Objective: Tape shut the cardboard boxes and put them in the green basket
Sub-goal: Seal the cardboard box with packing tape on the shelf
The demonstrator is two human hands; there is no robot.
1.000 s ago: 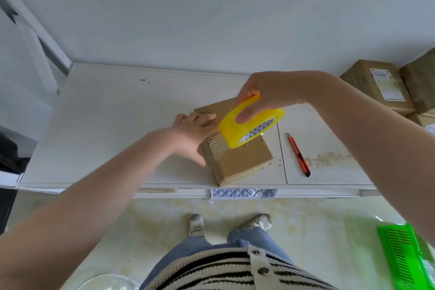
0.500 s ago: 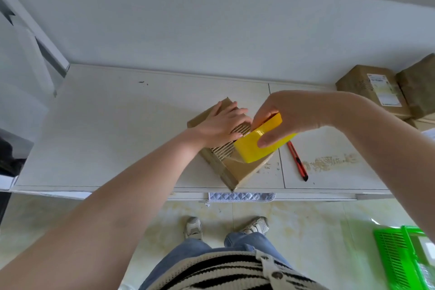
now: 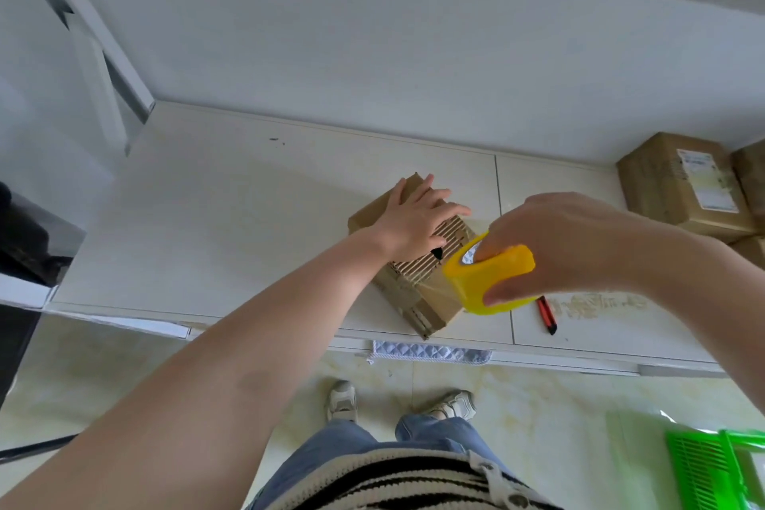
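On the desk (image 3: 248, 195), the left hand (image 3: 414, 219) presses flat on the small cardboard box (image 3: 418, 294); the right hand (image 3: 571, 244) grips the yellow tape roll (image 3: 488, 277). The box seems light, stiff; hold its sides.

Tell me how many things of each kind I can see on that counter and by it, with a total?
Cardboard boxes: 4, one under the left hand at, a labelled one and two partly cut off at the right edge
Yellow tape rolls: 1, in the right hand
Red cutters: 1
Green baskets: 1
Total: 7
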